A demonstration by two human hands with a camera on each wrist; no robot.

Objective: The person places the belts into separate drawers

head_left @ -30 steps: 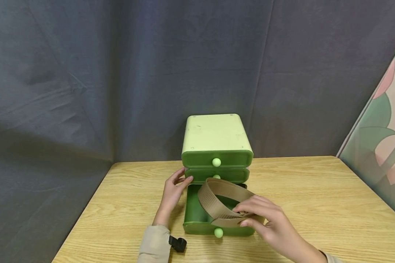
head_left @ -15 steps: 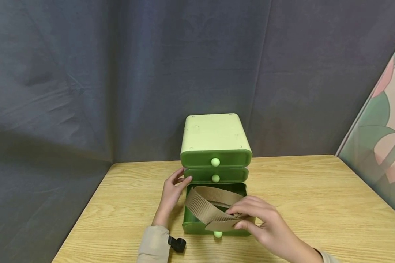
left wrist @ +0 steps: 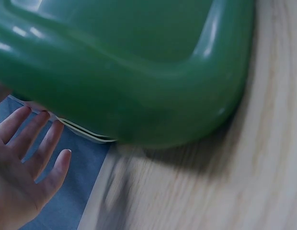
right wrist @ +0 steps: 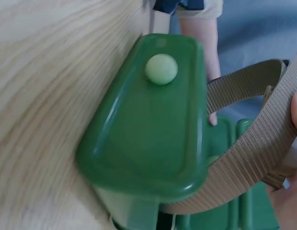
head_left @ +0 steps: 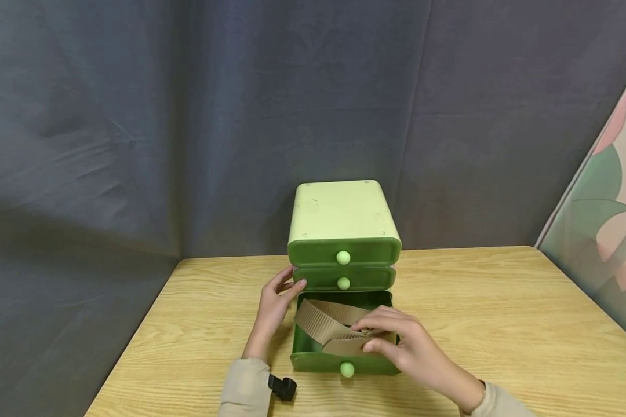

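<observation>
A small drawer cabinet (head_left: 344, 211) with a pale green shell stands on the table, its green bottom drawer (head_left: 313, 364) pulled out. Over and partly inside that drawer is a tan ribbed webbing belt (head_left: 318, 324), bent into a loop. My right hand (head_left: 407, 341) pinches the belt's gathered ends between thumb and fingers near the drawer's right side. In the right wrist view the belt (right wrist: 249, 158) arches past the drawer front (right wrist: 143, 120). My left hand (head_left: 271, 307) rests against the cabinet's left side, thumb at the middle drawer's edge, fingers fairly straight in the left wrist view.
The upper two drawers, with round knobs (head_left: 343, 258), are closed. A wooden table (head_left: 198, 336) lies beneath, and a grey curtain (head_left: 240, 127) hangs behind. On the right is a flower-patterned panel (head_left: 610, 191). A black strap piece (head_left: 283, 388) hangs at the left sleeve.
The right hand has moved left, carrying the belt down into the open drawer; the loop sits lower than before. The left hand and the cabinet have stayed in place.
</observation>
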